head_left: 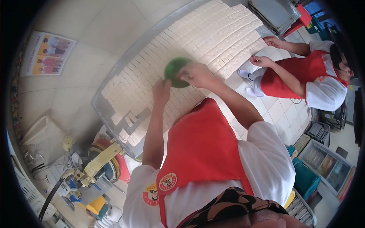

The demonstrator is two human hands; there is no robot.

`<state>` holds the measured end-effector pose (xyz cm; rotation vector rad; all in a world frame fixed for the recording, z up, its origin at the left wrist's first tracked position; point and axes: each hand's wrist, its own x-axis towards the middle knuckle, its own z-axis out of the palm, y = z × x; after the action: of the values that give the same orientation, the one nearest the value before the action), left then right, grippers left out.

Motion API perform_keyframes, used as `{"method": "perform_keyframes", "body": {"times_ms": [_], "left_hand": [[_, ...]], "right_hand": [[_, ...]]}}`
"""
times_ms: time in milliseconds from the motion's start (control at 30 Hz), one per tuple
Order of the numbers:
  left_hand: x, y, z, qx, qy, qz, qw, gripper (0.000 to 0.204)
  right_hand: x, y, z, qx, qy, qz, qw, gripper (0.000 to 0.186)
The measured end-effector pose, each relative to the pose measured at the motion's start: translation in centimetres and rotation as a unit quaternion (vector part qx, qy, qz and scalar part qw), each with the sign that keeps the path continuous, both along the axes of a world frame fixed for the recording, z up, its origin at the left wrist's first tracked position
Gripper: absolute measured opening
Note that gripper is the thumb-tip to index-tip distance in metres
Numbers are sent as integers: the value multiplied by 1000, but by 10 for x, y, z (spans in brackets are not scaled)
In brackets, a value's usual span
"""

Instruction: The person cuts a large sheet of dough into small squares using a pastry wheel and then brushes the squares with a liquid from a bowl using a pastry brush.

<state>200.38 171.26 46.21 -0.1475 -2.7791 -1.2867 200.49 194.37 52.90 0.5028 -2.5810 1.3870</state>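
A round green bowl point(175, 65) is blurred above rows of pale cut dough pieces point(152, 57) that cover a long metal table. My left hand point(161, 92) has its fingers closed on the bowl's near left rim. Over the bowl's right side is my right hand point(197, 75), with its fingers curled together. What those fingers hold, if anything, is too small and blurred to make out. The bowl's contents cannot be seen clearly.
A co-worker in a red apron point(283, 76) stands at the right, both hands by the table's edge. A machine with a pale metal arm point(102, 157) is at the lower left. Metal trays point(275, 13) lean at the far right. Tiled wall point(102, 26) borders the table.
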Motion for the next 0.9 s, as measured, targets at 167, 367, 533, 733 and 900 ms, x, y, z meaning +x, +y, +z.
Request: {"method": "perform_keyframes", "body": {"times_ms": [167,367,533,733,900], "left_hand": [[-7,28,-7,-11,-5,-60,998,41],[-34,53,-31,53,-43,-17,998,45],[-56,77,-52,149,-56,5,987,44],[-53,81,-51,162,-136,-11,977,42],[-39,66,-31,132,-158,2,979,40]], "right_hand": [[16,1,-6,104,-4,-29,994,17],[49,114,-13,-443,-156,-216,856,27],[61,205,-46,-396,-104,-316,856,21],[29,271,-112,110,22,-340,934,22],[35,269,-155,274,109,-314,902,24]]}}
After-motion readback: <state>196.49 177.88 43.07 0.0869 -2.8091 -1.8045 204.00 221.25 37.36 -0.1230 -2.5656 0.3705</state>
